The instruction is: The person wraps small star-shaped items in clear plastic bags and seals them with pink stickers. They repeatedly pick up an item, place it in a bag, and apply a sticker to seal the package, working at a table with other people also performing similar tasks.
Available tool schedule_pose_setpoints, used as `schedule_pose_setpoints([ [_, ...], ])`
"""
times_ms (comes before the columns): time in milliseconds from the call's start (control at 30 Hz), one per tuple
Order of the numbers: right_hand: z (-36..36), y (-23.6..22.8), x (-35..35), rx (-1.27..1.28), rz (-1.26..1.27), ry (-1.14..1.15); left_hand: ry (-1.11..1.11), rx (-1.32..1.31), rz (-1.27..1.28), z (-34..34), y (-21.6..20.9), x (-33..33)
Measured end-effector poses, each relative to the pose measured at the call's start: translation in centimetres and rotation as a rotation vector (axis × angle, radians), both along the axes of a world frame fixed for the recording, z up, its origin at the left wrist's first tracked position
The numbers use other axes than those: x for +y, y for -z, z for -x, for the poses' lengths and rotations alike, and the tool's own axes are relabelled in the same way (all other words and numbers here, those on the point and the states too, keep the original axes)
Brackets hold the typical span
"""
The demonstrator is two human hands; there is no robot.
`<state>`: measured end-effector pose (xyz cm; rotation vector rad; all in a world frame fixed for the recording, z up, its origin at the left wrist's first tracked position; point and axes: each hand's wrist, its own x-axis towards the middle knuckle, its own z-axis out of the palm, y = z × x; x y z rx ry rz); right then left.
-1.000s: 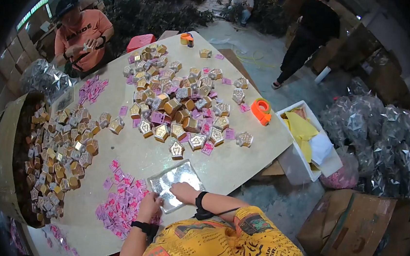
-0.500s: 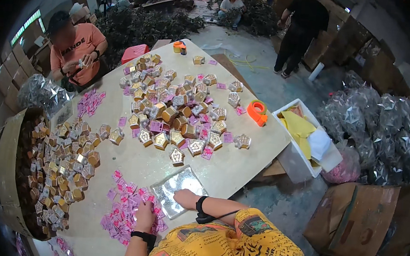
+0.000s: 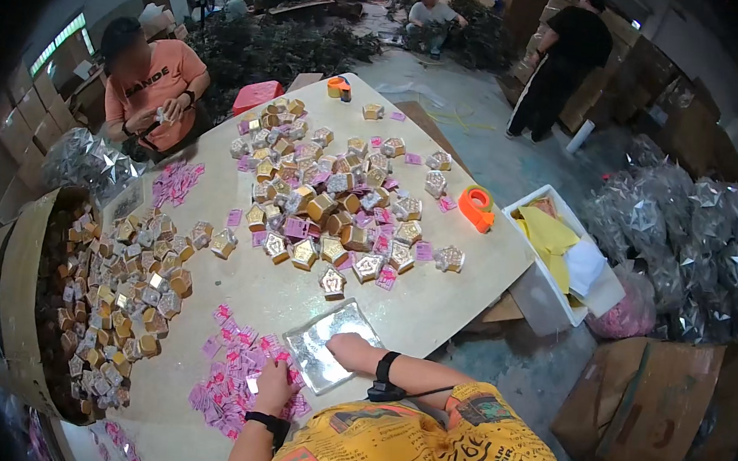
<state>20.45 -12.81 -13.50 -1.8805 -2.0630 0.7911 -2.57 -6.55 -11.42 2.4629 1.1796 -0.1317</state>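
Observation:
My left hand is at the right side of a heap of pink printed tags. Its fingers are bent together, and a small pale tag shows at their tips. Curled fingers of my right hand rest on a flat, shiny silver packet; whatever is between them is hidden. Beyond both hands lies a big pile of gold, house-shaped pieces in clear wrap, mixed with pink tags. One such piece lies just past the packet.
More gold pieces spill from a tipped round container at the left. Orange tape dispenser and white foam box are at the right. A co-worker in orange handles a small piece across the table; silver bundles stand far right.
The whole view has shifted, so the table sits slightly farther right. A pale tag now shows at my left fingertips. My right hand stays on the silver packet.

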Motion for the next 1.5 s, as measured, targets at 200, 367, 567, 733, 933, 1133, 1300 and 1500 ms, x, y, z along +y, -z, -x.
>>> schedule_pose_setpoints([
  [200, -0.7, -0.8, 0.3, 0.062, 0.044, 0.056, -0.046, -0.039, -0.053, 0.3, 0.7, 0.3],
  [367, -0.9, 0.2, 0.3, 0.191, -0.016, 0.102, -0.158, -0.131, -0.001, 0.9, -0.3, 1.5],
  [567, -1.4, 0.3, 0.6, 0.197, -0.137, 0.088, -0.38, -0.314, 0.145, 0.8, -2.2, 2.5],
  [733, -0.2, -1.6, 0.9, 0.212, -0.135, 0.069, -0.495, -0.528, 0.469, 2.9, -0.2, 4.3],
  [933, -0.8, -2.3, 0.9, 0.214, -0.086, 0.056, -0.71, -0.703, 0.676, 2.3, -2.9, 4.7],
  [1133, -1.5, -1.4, 1.4, 0.282, -0.099, 0.086, -0.7, -0.882, 0.459, 3.4, -0.6, 6.0],
  [1300, -1.4, -5.8, 3.1, 0.419, -0.228, 0.135, -0.605, -1.192, 0.492, 0.9, -6.4, 4.9],
  [1500, -1.6, -14.2, 4.7, 0.586, -0.338, 0.17, -0.654, -1.488, 1.086, -3.3, -10.7, 4.6],
])
